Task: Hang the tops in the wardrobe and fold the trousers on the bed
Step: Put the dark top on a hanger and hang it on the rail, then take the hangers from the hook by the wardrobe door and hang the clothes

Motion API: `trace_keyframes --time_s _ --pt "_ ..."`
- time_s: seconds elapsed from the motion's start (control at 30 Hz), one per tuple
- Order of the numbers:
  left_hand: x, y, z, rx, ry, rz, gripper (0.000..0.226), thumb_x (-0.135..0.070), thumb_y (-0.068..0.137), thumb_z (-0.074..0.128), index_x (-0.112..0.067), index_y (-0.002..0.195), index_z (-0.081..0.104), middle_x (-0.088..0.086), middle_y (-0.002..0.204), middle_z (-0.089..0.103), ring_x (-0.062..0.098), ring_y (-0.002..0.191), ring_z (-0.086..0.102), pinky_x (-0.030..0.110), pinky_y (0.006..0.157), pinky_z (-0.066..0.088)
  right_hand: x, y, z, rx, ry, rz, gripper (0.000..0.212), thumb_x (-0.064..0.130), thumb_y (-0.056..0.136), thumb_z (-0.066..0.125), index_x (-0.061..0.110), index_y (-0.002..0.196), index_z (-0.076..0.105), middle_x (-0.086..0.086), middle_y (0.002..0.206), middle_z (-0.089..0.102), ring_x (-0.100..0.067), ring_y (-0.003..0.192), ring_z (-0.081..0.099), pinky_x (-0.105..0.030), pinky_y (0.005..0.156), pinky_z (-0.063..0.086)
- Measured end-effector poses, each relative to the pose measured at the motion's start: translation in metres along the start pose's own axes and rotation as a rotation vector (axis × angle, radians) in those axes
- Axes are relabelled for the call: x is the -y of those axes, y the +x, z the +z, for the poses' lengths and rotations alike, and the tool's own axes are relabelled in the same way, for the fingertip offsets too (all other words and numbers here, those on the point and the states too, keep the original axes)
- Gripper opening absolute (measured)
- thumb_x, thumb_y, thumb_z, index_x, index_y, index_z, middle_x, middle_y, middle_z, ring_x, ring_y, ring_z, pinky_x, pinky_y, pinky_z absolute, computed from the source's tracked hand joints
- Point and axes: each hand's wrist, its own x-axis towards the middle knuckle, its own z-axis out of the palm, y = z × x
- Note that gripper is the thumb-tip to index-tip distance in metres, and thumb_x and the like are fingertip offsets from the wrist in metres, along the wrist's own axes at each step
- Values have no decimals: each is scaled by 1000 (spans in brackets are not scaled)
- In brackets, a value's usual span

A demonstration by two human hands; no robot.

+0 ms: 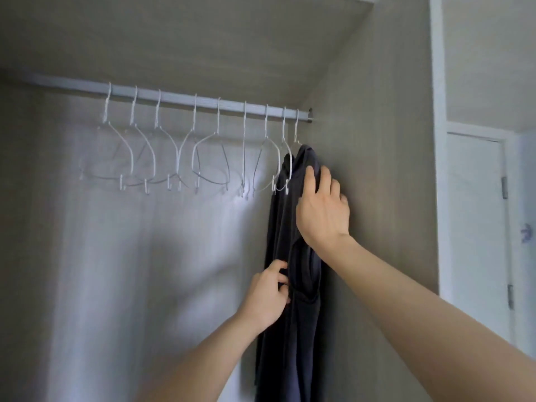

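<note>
Dark top (285, 227) hangs at far right end of the wardrobe rail (179, 97), on the last white hanger (296, 132), just beside the wardrobe side wall (377, 198). Its long axis runs straight down from the hanger hook, fabric bunched narrow. Right hand (323, 210) is the upper grip, fingers curled over the shoulder area of the top near the hanger, pressing or holding cloth against the wall side; cannot tell if the hanger itself is held. Left hand (268, 294) is the lower grip, thumb and fingers pinching a fold at the top's left edge, about mid-length. Both grips sit on the garment, right above left along the same vertical line. Empty hangers (203, 152) fill the rail to the left. Next move likely a downward or sideways tug to straighten the cloth; left hand nearer the loose lower part. Trousers and bed not in view.
</note>
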Motion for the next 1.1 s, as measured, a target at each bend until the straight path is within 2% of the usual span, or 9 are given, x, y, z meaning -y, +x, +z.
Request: trace_keyframes --time_s 0.07,0.13,0.3,0.43,0.53,0.63,0.73,0.87,1.1 --pt "-1 -23 -9 -19 -20 -40 40 -4 96 46 -19 132 50 -10 100 65 8 69 69 8 64 47 4 -26 -15 35 -7 -30 66 24 94 43 7 151 15 -21 155 17 -38 137 27 -49 108 31" --pt "1 -51 -20 -58 -22 -62 38 -6 95 47 -19 130 51 -11 99 65 9 68 69 7 61 44 11 -58 -31 60 -7 -84 67 23 91 44 6 151 16 -20 156 16 -37 141 21 -50 113 23" --pt "5 -136 -58 -202 -6 -97 30 -2 93 49 -25 113 53 -8 90 69 18 67 70 23 68 52 34 -138 -66 156 139 -328 62 25 92 44 5 148 25 -12 149 33 -33 141 24 -44 114 23" --pt "8 -216 -98 -327 9 -195 35 1 93 51 -32 104 56 -7 82 70 10 60 65 18 61 49 64 -196 -82 264 372 -529 55 22 95 43 2 145 32 -15 134 47 -31 131 39 -36 111 29" --pt "4 -275 -123 -373 59 -312 32 3 92 50 -25 105 59 0 81 70 14 60 65 21 64 51 92 -230 -85 346 497 -591 53 27 98 39 8 146 28 -8 135 46 -24 128 39 -29 106 30" --pt "-10 -341 -142 -451 131 -439 29 4 93 50 -21 103 60 6 79 69 15 62 64 21 66 52 124 -268 -95 461 687 -662 51 29 98 39 11 145 30 -6 133 50 -23 125 41 -32 100 33" --pt "-31 -403 -155 -538 204 -552 23 1 94 50 -16 104 61 8 79 70 16 63 63 14 62 48 152 -310 -104 464 829 -803 47 28 97 43 11 141 39 -6 124 59 -24 121 47 -36 96 42" --pt "-77 -497 -151 -725 349 -783 16 -8 97 52 -18 106 62 2 76 70 14 61 64 16 60 47 178 -376 -136 548 1092 -1005 39 26 96 45 8 130 50 -8 110 65 -29 105 57 -40 79 51" --pt "-183 -658 -92 -977 501 -1201 17 -17 97 51 -27 105 61 -7 75 72 7 61 66 9 51 41 202 -489 -227 704 1399 -1309 36 34 99 37 18 130 45 0 113 62 -23 105 56 -39 77 51"
